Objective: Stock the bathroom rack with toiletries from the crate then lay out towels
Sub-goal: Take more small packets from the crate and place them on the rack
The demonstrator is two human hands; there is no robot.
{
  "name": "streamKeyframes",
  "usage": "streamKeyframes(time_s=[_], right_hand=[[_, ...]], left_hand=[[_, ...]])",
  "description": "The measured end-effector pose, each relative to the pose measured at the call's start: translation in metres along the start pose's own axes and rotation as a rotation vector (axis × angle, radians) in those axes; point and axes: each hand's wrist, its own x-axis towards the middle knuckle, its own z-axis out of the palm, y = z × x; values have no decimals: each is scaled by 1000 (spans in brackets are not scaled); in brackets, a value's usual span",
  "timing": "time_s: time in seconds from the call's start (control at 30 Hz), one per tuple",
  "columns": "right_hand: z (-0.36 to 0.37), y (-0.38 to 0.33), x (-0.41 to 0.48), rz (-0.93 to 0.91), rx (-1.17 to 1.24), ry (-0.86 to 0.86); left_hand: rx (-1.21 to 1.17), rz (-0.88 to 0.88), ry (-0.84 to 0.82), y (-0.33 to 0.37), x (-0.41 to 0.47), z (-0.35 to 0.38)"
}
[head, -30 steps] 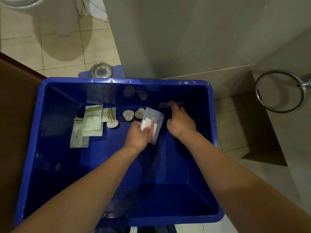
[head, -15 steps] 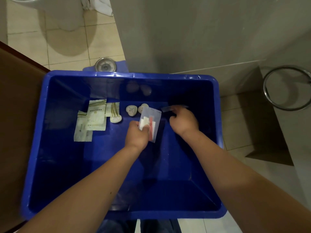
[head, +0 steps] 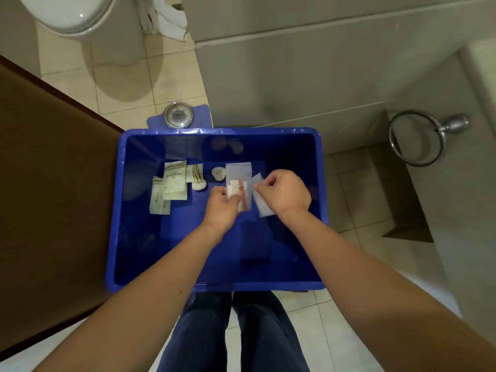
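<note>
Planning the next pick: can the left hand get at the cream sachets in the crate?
Probably reachable, though its grip is full: the left hand holds a clear packet. The cream sachets lie uncovered on the crate floor to its left. The right hand pinches a smaller packet.

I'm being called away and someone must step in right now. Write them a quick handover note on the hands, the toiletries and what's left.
Left hand grips a clear packet with white and pink contents. Right hand pinches a second clear packet. Both hands are over the blue crate.
On its floor: cream sachets and two round soaps.
Done: two packets picked up.
Left: carry everything to the rack, not in view, then lay out towels.
</note>
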Motion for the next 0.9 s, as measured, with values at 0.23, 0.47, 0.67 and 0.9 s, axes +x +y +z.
streamKeyframes(time_s=[0.23,0.47,0.67,0.9], right_hand=[[-53,-35,-29,14,283,-36],[-105,-60,-58,-52,456,-157],[-148,-70,-80,12,597,-145],[-183,-69,-112,40,564,98]], left_hand=[[-86,48,-227,51,-61,-14],[-157,15,-329,105,-100,-23],[-84,82,-454,136,-122,-22],[78,201,-613,172,-142,-13]])
